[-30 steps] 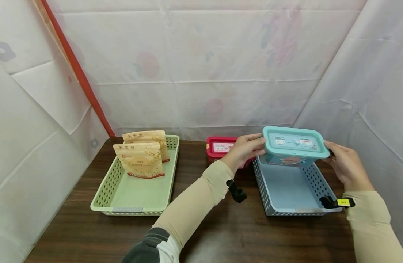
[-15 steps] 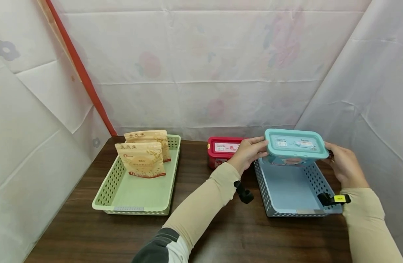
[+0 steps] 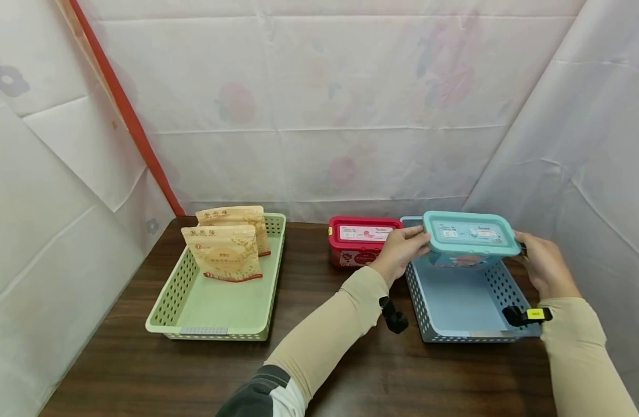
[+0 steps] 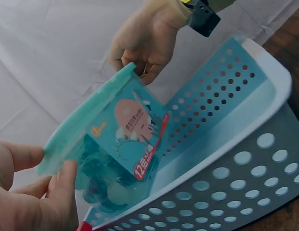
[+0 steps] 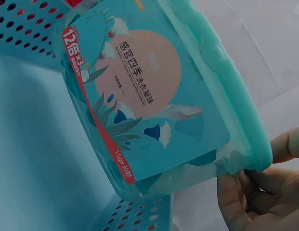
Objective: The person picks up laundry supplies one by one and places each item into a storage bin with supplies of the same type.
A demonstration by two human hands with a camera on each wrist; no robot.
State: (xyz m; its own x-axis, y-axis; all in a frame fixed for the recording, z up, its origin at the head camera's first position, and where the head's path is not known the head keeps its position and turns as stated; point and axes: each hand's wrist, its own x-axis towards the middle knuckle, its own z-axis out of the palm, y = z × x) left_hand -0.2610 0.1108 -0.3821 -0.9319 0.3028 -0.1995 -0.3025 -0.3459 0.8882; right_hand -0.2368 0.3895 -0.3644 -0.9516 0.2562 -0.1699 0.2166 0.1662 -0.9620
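Observation:
A teal-lidded tub of laundry capsules (image 3: 470,234) is held between both hands over the back of the blue basket (image 3: 455,307). My left hand (image 3: 402,250) pinches the left end of its lid rim. At the other end, my right hand (image 3: 548,265) grips the lid edge, as the right wrist view also shows with the fingers (image 5: 236,202) under the rim. Through the tub's clear wall, the left wrist view shows capsules (image 4: 103,185) below the printed label (image 4: 132,127). A red tub (image 3: 358,255) stands on the table just left of the basket, partly behind my left hand.
On the left side a green basket (image 3: 230,315) holds two tan pouches (image 3: 225,255) standing upright. The dark wooden table (image 3: 194,376) ends against white cloth (image 3: 309,116) at the back and both sides.
Both hands have lowered the teal tub slightly toward the blue basket, shifting it a little to the right. More of the red tub shows now as my left arm moved right.

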